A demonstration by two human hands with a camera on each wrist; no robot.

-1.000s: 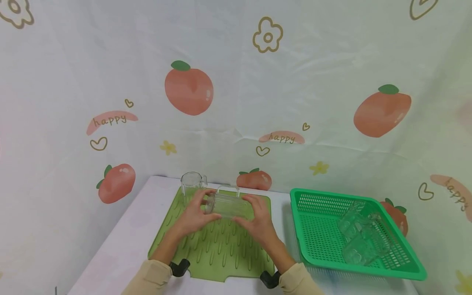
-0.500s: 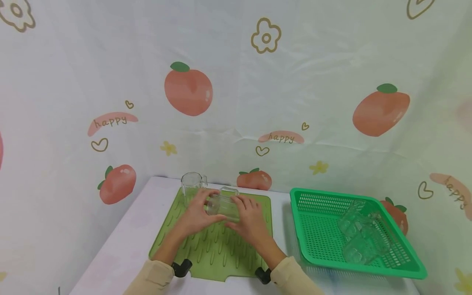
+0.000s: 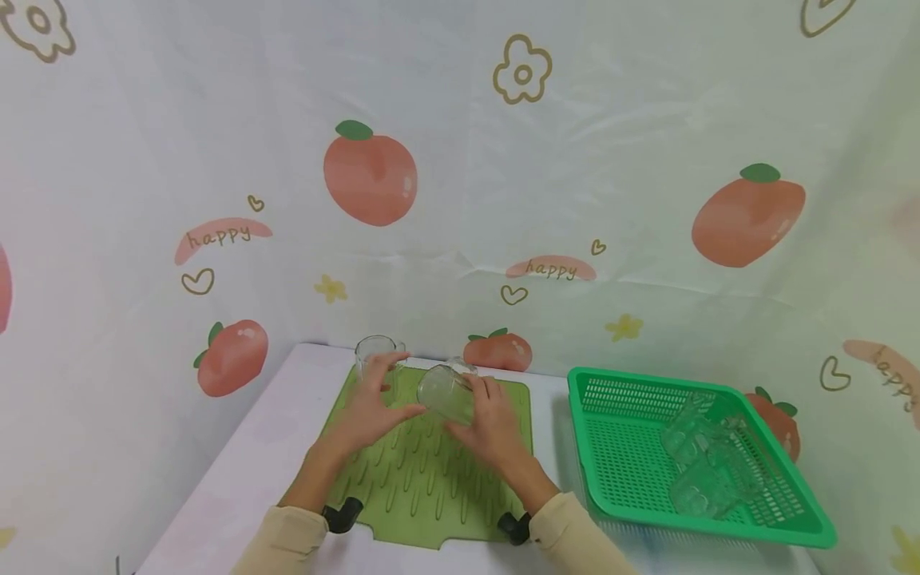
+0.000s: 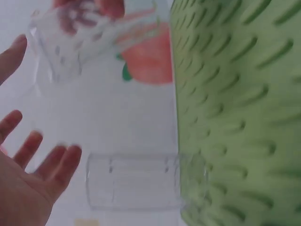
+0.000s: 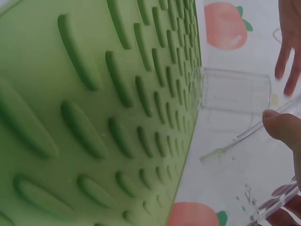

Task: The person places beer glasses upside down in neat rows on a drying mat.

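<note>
A clear glass mug [image 3: 441, 394] is tilted above the green ridged mat [image 3: 431, 511], gripped by my right hand [image 3: 493, 419]. Fingers and thumb wrap its side, and its handle points to the back. My left hand [image 3: 365, 417] is apart from that mug, fingers spread and nothing in its grasp. Behind the left fingers a second glass mug [image 3: 375, 348] stands upright at the mat's back left corner, partly hidden in the head view. In the left wrist view this standing mug [image 4: 136, 181] shows beside the left fingers.
To the right of the mat sits a green perforated basket [image 3: 592, 487], with several glass mugs [image 3: 700, 487] lying in its right half. A white cloth [image 3: 460, 184] with printed fruit hangs behind the white table [image 3: 216, 495].
My left hand has let go of the held mug and drawn away to the left, fingers spreading. The right hand has shifted its grip along the mug and turned one end toward the camera.
</note>
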